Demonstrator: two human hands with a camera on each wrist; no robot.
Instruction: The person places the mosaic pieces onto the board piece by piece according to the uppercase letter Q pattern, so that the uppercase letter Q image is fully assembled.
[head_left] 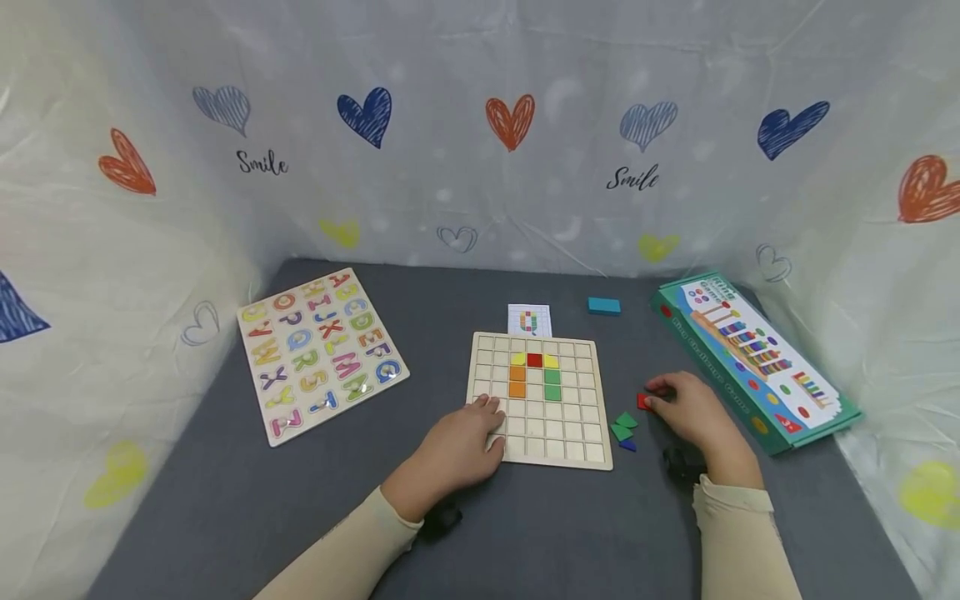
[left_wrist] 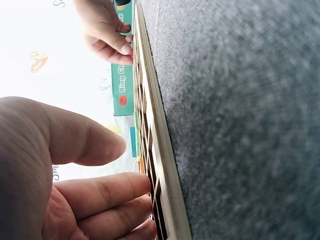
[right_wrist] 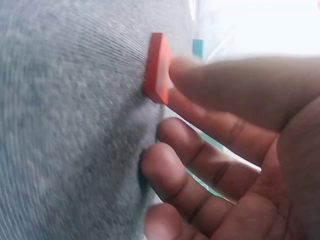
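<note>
We see the right hand (head_left: 693, 417) at the right of the board, thumb and index finger pinching a red piece (right_wrist: 158, 72) low at the gray cloth (head_left: 592, 542); whether the piece touches the cloth we cannot tell. Its other fingers bend loosely, their tips close to the cloth.

Our left hand (head_left: 462, 446) grasps nothing: its fingers lie relaxed, tips resting on the left edge of the wooden grid board (head_left: 554, 451), with the thumb spread apart by the lower left corner.

Between the board's right edge and the red piece runs a strip of cloth, and in it lie two green pieces (head_left: 623, 432) and a blue piece (head_left: 627, 446) — just beside the board's edge. On the board's upper half sit yellow corners (head_left: 551, 362), a red square (head_left: 534, 360), orange squares (head_left: 517, 381) and green squares (head_left: 552, 385); bare cells surround them.

A pattern card (head_left: 517, 322) meets the board's far edge, and a teal block (head_left: 603, 307) lies beyond to the right. A slanted game box (head_left: 750, 358) leaves only a narrow gap beside our right hand — the letter board (head_left: 348, 401), well apart on the left, leaves a wider stretch.
</note>
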